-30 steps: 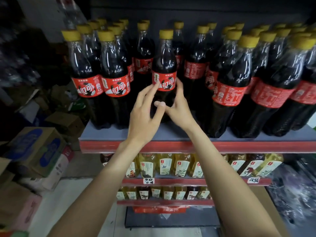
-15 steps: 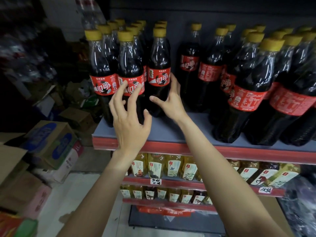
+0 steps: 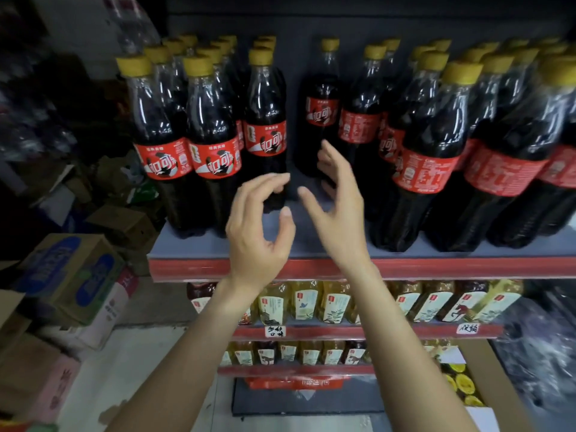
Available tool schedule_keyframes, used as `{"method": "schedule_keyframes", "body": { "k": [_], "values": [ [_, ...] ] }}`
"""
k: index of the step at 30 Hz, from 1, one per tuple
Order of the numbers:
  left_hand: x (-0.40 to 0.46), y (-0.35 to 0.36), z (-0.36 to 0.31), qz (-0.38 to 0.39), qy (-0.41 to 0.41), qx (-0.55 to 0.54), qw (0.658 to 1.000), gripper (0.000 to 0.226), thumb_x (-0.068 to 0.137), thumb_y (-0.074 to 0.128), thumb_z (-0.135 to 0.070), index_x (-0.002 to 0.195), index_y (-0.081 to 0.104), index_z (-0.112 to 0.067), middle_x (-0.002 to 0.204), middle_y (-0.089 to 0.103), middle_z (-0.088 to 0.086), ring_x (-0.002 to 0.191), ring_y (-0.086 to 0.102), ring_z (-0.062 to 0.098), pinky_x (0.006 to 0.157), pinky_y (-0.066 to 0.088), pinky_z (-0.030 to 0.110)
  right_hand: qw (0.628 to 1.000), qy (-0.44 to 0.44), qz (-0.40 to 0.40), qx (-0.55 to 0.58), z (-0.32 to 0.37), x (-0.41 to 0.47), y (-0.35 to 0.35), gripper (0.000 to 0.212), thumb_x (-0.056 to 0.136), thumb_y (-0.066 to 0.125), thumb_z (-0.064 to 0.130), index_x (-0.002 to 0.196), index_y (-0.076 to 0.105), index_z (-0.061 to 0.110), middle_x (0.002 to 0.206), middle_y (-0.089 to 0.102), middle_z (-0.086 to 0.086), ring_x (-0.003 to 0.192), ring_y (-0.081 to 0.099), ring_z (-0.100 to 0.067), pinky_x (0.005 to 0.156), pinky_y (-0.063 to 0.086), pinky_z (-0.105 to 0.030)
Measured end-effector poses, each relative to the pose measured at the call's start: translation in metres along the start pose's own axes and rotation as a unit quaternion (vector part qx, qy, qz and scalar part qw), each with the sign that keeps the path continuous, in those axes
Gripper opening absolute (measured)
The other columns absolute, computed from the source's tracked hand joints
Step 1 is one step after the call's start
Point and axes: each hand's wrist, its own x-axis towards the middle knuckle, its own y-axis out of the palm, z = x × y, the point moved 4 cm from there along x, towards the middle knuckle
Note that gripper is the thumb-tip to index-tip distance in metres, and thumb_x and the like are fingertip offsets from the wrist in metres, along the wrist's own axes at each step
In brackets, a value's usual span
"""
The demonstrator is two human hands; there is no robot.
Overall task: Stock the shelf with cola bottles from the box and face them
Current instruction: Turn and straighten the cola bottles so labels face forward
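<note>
Both hands: left hand (image 3: 258,232) and right hand (image 3: 335,198) hover in front of the cola shelf (image 3: 311,265), fingers loosely spread, holding nothing — neither touches a bottle.
Cola bottles: ranks of yellow-capped cola bottles (image 3: 215,126) stand upright on the top shelf; the left group shows its labels forward, the right group (image 3: 427,151) shows label backs or sides.
Gap: an open lane of bare shelf runs between the left group and the right group, with one lone bottle (image 3: 321,110) standing far back in it.
Box: several cartons (image 3: 68,275) sit on the floor at the left; which one supplies the cola I cannot tell.
Handling: full bottles look heavy for their size, with stiff necks but smooth, slightly yielding plastic walls — likely slippery below the label.
Where to hold: judged best around the waist at the red label, or at the shoulder under the cap for turning.
Edges: the red front lip marks the near limit; bases on the right stand close to it.
Room: hands have free space in the lane; neighbours stand tight, so a nudged bottle could topple others.
Below: tea-coloured bottles (image 3: 330,302) fill the lower shelves.
</note>
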Motion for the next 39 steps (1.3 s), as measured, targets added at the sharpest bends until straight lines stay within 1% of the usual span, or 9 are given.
{"method": "schedule_keyframes", "body": {
  "k": [3, 6, 11, 14, 16, 23, 26, 30, 39],
  "values": [
    [0.006, 0.042, 0.001, 0.143, -0.146, -0.127, 0.971, 0.044, 0.09, 0.058, -0.01, 0.129, 0.045, -0.023, 0.12, 0.055, -0.007, 0.113, 0.055, 0.007, 0.098, 0.046, 0.028, 0.986, -0.024, -0.163, -0.04, 0.005, -0.04, -0.051, 0.033, 0.094, 0.057, 0.005, 0.127, 0.053, 0.005, 0.119, 0.061, -0.009, 0.111, 0.059, -0.018, 0.094, 0.05, -0.041],
    [0.008, 0.088, -0.005, 0.262, -0.252, -0.21, 0.908, 0.053, 0.091, 0.06, -0.016, 0.135, 0.035, -0.033, 0.13, 0.05, -0.007, 0.12, 0.051, 0.007, 0.1, 0.044, 0.024, 0.948, -0.022, -0.282, -0.149, -0.006, -0.06, -0.087, 0.031, 0.092, 0.058, 0.007, 0.122, 0.055, -0.001, 0.117, 0.056, -0.016, 0.111, 0.052, -0.023, 0.095, 0.045, -0.037],
    [0.008, 0.125, -0.03, 0.275, -0.328, -0.309, 0.849, 0.049, 0.098, 0.049, -0.02, 0.144, 0.034, -0.024, 0.136, 0.047, -0.002, 0.116, 0.051, 0.001, 0.105, 0.04, 0.026, 0.963, 0.061, -0.194, -0.176, -0.017, -0.048, -0.098, 0.078, 0.082, 0.073, 0.018, 0.145, 0.03, 0.004, 0.134, 0.041, -0.013, 0.127, 0.043, -0.023, 0.103, 0.042, -0.037],
    [-0.001, 0.112, -0.028, 0.201, -0.305, -0.288, 0.885, 0.042, 0.093, 0.047, -0.031, 0.135, 0.045, -0.032, 0.132, 0.052, 0.0, 0.115, 0.055, 0.014, 0.107, 0.041, 0.044, 0.975, 0.055, -0.145, -0.161, -0.015, -0.042, -0.093, 0.096, 0.077, 0.08, 0.02, 0.149, 0.02, 0.002, 0.138, 0.036, 0.0, 0.13, 0.036, -0.006, 0.103, 0.034, -0.011],
    [-0.006, 0.097, -0.025, 0.157, -0.282, -0.259, 0.91, 0.038, 0.095, 0.044, -0.031, 0.132, 0.047, -0.042, 0.13, 0.051, 0.001, 0.11, 0.055, 0.022, 0.104, 0.042, 0.049, 0.987, 0.05, -0.097, -0.114, -0.015, -0.032, -0.084, 0.097, 0.076, 0.081, 0.019, 0.149, 0.02, 0.003, 0.143, 0.039, -0.002, 0.132, 0.038, -0.006, 0.103, 0.033, -0.009],
    [-0.008, 0.033, -0.013, 0.058, -0.251, -0.111, 0.96, 0.045, 0.096, 0.049, -0.022, 0.128, 0.039, -0.05, 0.129, 0.043, -0.015, 0.113, 0.049, 0.003, 0.089, 0.044, 0.011, 0.993, 0.056, 0.089, 0.044, -0.014, 0.004, -0.022, 0.079, 0.079, 0.077, 0.012, 0.142, 0.03, 0.006, 0.129, 0.057, -0.005, 0.116, 0.056, -0.008, 0.095, 0.043, -0.014],
    [-0.012, 0.011, -0.006, 0.05, -0.239, -0.051, 0.968, 0.047, 0.096, 0.049, -0.024, 0.132, 0.035, -0.051, 0.132, 0.039, -0.021, 0.118, 0.047, 0.0, 0.092, 0.046, 0.015, 0.991, 0.042, 0.098, 0.076, -0.009, 0.007, 0.007, 0.077, 0.077, 0.078, 0.012, 0.141, 0.035, 0.007, 0.134, 0.052, -0.007, 0.124, 0.048, -0.008, 0.104, 0.039, -0.019],
    [-0.011, -0.007, 0.0, 0.045, -0.214, 0.025, 0.976, 0.048, 0.096, 0.049, -0.022, 0.141, 0.038, -0.033, 0.134, 0.04, -0.014, 0.121, 0.048, 0.003, 0.098, 0.048, 0.024, 0.994, 0.034, 0.077, 0.076, -0.003, 0.006, 0.033, 0.077, 0.077, 0.079, 0.011, 0.142, 0.037, 0.008, 0.143, 0.035, -0.01, 0.124, 0.028, 0.013, 0.103, 0.021, -0.001],
    [-0.003, -0.034, 0.017, -0.002, -0.14, 0.149, 0.979, 0.04, 0.094, 0.052, -0.016, 0.134, 0.052, -0.013, 0.129, 0.049, -0.001, 0.117, 0.052, 0.021, 0.09, 0.051, 0.045, 0.994, 0.062, 0.058, 0.073, -0.005, 0.014, 0.059, 0.088, 0.075, 0.081, 0.016, 0.146, 0.028, 0.009, 0.154, 0.014, -0.012, 0.134, 0.017, 0.003, 0.101, 0.016, 0.003]
  ]
}}
